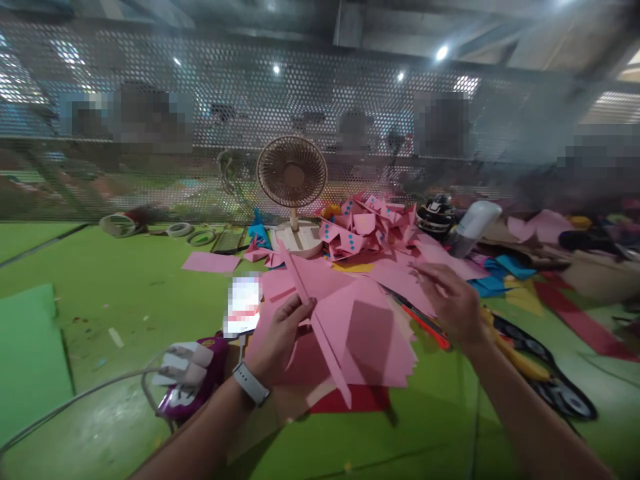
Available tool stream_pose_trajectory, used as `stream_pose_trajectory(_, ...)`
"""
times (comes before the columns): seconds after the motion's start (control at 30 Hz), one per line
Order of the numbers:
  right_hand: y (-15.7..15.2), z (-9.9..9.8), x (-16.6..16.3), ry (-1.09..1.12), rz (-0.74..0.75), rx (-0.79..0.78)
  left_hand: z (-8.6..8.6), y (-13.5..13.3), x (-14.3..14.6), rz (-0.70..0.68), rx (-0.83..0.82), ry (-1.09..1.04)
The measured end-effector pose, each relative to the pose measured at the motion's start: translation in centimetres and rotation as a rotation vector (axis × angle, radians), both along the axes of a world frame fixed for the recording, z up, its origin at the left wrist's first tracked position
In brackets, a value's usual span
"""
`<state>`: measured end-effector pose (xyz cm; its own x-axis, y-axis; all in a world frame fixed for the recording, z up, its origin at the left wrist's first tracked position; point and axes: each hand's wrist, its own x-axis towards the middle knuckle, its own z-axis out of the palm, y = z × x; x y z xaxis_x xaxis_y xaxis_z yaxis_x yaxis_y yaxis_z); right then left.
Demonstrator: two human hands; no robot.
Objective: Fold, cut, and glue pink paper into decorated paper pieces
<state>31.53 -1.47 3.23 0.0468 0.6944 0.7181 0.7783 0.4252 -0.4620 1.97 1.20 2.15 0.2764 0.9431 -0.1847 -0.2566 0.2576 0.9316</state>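
My left hand [285,330], with a watch band on its wrist, is closed on a long folded pink paper strip [327,347]. The strip stands tilted over a pile of pink paper sheets [363,320]. To the right, my right hand [453,307] hovers with fingers loosely bent and apart, and nothing shows between them. Beneath that hand lies a red-and-black cutting tool [427,327], partly hidden, beside a loose pink piece [403,280]. A red sheet [350,399] sticks out under the pile's near edge.
A small fan [293,173] stands behind the sheets, with folded pink paper pieces [370,223] heaped beside it. A lit phone [243,307] and a purple power strip [200,380] with white plugs lie left. Tape rolls [200,237], a pale bottle [475,227] and yellow-handled scissors [520,353] surround the work.
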Motion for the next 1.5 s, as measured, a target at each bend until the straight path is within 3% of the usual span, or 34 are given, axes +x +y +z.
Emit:
stream_pose_trajectory(0.13,0.0,1.7,2.5,-0.211,-0.057,-0.516,-0.6,0.3,-0.4,-0.034,0.012,0.05)
stream_pose_trajectory(0.2,-0.2,2.2,2.9,-0.336,-0.1,-0.644,-1.1,0.8,-0.6,0.008,0.013,0.048)
stream_pose_trajectory(0.37,-0.7,2.6,2.7,-0.467,-0.185,-0.7,-0.1,1.9,-1.2,0.216,0.042,-0.25)
stream_pose_trajectory(0.6,-1.3,2.5,3.3,-0.457,-0.168,-0.762,2.7,2.3,-2.6,0.124,0.062,-0.578)
stream_pose_trajectory(0.83,-1.7,0.3,1.7,-0.824,-0.288,-0.937,2.3,2.2,-2.1,0.079,-0.024,-0.549)
stream_pose_trajectory(0.97,-0.7,-0.6,0.9,-0.839,-0.313,-0.959,1.6,2.2,-1.8,0.093,-0.075,-0.508)
stream_pose_trajectory(1.1,0.7,-0.1,1.3,-0.828,-0.338,-0.948,1.1,2.3,-1.6,0.139,-0.119,-0.464)
stream_pose_trajectory(1.5,2.7,2.4,2.8,-0.678,-0.445,-0.666,0.9,2.3,-1.5,0.152,-0.117,-0.359)
